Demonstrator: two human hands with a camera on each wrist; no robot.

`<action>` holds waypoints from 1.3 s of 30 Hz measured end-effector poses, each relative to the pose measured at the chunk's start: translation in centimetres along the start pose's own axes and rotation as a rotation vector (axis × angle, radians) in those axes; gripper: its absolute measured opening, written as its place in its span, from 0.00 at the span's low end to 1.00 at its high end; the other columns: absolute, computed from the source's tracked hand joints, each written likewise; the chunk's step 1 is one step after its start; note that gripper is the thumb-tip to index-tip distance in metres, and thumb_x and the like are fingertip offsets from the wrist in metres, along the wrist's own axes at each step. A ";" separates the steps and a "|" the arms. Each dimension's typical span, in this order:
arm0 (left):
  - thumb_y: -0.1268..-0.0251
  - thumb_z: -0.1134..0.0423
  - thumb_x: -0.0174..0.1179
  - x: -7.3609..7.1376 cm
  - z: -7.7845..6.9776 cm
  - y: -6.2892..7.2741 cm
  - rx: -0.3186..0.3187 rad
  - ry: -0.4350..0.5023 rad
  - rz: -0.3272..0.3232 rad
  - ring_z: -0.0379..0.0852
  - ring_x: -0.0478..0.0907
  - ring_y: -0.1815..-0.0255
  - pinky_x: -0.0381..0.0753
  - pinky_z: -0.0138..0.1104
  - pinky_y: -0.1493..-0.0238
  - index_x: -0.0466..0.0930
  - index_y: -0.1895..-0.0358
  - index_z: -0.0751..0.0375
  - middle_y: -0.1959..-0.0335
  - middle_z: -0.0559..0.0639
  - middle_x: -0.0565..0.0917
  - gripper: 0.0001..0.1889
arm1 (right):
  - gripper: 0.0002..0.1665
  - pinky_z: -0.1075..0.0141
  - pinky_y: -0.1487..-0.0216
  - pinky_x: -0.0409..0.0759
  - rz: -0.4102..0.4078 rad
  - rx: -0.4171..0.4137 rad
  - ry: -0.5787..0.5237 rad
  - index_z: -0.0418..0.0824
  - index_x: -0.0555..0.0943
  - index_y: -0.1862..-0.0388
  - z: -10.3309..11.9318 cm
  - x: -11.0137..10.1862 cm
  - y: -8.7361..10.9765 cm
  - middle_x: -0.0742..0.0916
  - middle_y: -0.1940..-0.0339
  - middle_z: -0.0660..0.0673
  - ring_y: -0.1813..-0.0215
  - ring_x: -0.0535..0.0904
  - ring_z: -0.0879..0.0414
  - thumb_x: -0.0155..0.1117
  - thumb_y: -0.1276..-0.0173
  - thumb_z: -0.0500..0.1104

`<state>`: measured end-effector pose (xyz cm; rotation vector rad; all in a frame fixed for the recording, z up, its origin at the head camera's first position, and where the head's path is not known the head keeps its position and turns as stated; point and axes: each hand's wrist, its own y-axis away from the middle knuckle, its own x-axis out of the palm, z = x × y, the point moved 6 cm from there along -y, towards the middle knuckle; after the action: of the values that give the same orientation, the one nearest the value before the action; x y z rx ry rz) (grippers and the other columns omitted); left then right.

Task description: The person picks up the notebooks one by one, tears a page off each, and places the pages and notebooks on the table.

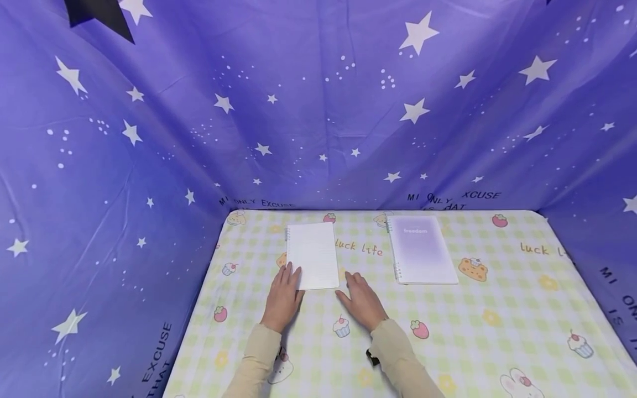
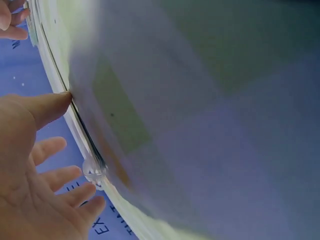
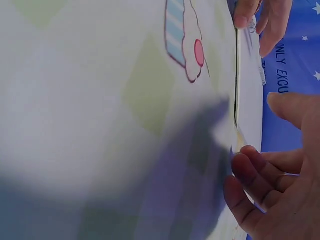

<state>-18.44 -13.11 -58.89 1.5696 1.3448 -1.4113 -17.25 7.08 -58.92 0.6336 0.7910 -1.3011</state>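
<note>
A white, lined spiral notebook (image 1: 313,257) lies flat on the table with its page showing and its rings along the left side. Over its lower left corner rests my left hand (image 1: 282,296), fingers extended. The left wrist view has that left hand (image 2: 35,165) with its thumb at the notebook's near edge and the fingers spread. Just off the lower right corner is my right hand (image 1: 364,299), palm down and holding nothing. In the right wrist view, the fingers of my right hand (image 3: 285,180) are slightly bent beside the notebook (image 3: 249,85).
A second spiral notebook (image 1: 423,251), with a pale purple cover reading "freedom", lies to the right. Under both is a green-and-white checked tablecloth (image 1: 522,298) with cartoon prints. Purple star-patterned curtains (image 1: 318,99) enclose the table's back and sides.
</note>
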 end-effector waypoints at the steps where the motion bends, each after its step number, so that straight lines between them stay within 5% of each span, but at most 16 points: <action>1: 0.34 0.58 0.65 0.0 0.1 0.0 -0.003 0.016 0.003 0.66 0.64 0.28 0.64 0.51 0.27 0.70 0.32 0.66 0.29 0.69 0.67 0.30 | 0.37 0.55 0.50 0.79 0.011 0.002 -0.003 0.27 0.70 0.32 0.2 0.1 -0.1 0.78 0.57 0.44 0.57 0.74 0.54 0.64 0.29 0.51; 9: 0.34 0.57 0.65 0.0 0.6 -0.4 -0.005 0.044 0.019 0.65 0.67 0.30 0.71 0.50 0.31 0.73 0.35 0.68 0.32 0.70 0.71 0.28 | 0.31 0.61 0.62 0.75 0.038 -0.018 -0.027 0.31 0.74 0.35 1.1 1.0 -0.7 0.74 0.63 0.48 0.67 0.66 0.59 0.64 0.29 0.49; 18: 0.36 0.57 0.67 -0.3 1.2 -0.5 -0.019 0.141 -0.008 0.63 0.69 0.32 0.76 0.50 0.37 0.76 0.39 0.68 0.35 0.68 0.73 0.26 | 0.17 0.65 0.67 0.73 0.021 0.016 -0.047 0.36 0.78 0.51 1.0 1.1 -1.0 0.72 0.67 0.49 0.70 0.67 0.59 0.63 0.29 0.48; 29: 0.38 0.59 0.68 -0.1 1.9 -0.4 -0.133 0.268 0.020 0.61 0.70 0.31 0.74 0.50 0.34 0.75 0.38 0.66 0.33 0.65 0.73 0.27 | 0.22 0.61 0.64 0.77 0.020 0.025 -0.057 0.33 0.77 0.46 0.9 1.0 -1.2 0.75 0.65 0.47 0.68 0.73 0.57 0.63 0.29 0.48; 39: 0.39 0.57 0.68 -0.3 1.8 -0.4 -0.103 0.239 0.011 0.61 0.70 0.32 0.75 0.49 0.35 0.77 0.39 0.66 0.33 0.65 0.73 0.26 | 0.24 0.59 0.61 0.79 0.028 0.021 -0.041 0.32 0.77 0.44 0.9 1.1 -1.3 0.76 0.63 0.46 0.65 0.75 0.55 0.63 0.29 0.48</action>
<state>-19.38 -14.76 -58.94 1.7149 1.5183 -1.1552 -18.30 5.56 -59.23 0.6314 0.7336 -1.2942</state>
